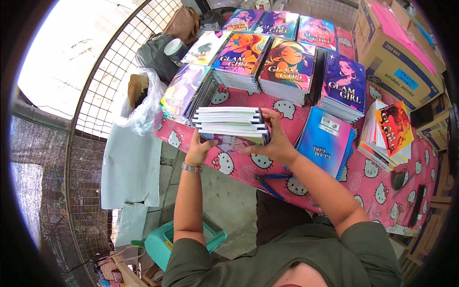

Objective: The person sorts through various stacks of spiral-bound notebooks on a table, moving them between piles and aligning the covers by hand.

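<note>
Between my two hands I hold a stack of notebooks (230,122), tilted so that the white page edges face me. My left hand (198,150), with a bracelet at the wrist, is closed on its left end. Around the right end, my right hand (279,143) is closed, its thumb along the near side. The stack is over the near edge of the table, which has a pink patterned cloth (260,105). To the right lie spiral notebooks with a blue and pink back cover (325,143). Blue-handled pliers (272,184) rest at the table's near edge.
Several piles of spiral notebooks (287,67) fill the far side. At right are a pile of loose covers and pages (382,136), a black brush (418,205) and cardboard boxes (401,67). A plastic bag (148,103) hangs at left; a teal plastic stool (162,244) stands below.
</note>
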A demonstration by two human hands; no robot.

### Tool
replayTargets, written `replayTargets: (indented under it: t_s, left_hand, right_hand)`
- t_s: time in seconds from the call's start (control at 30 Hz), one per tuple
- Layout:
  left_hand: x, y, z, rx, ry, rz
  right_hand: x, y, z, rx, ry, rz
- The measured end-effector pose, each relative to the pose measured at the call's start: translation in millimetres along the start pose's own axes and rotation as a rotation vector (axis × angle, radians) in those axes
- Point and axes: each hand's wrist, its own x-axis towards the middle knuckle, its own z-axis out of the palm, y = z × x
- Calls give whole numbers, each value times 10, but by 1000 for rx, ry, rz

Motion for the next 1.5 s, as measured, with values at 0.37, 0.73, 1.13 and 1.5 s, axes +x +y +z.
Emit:
replayTargets:
  t_s: [0.37, 0.73, 1.13, 1.5]
  left_hand:
    - [50, -151, -151, 439, -50, 199]
    - [823, 1387, 315, 593, 420, 321]
    - [-88, -408, 892, 294, 469, 259]
    - [468, -797, 2168, 17, -158, -503]
  right_hand:
    - [134, -60, -174, -475, -163, 339]
    - [770, 867, 327, 146, 307, 966]
    - [696, 225, 363, 91, 319, 1009]
    - [-1635, -324, -1587, -320, 1024, 580]
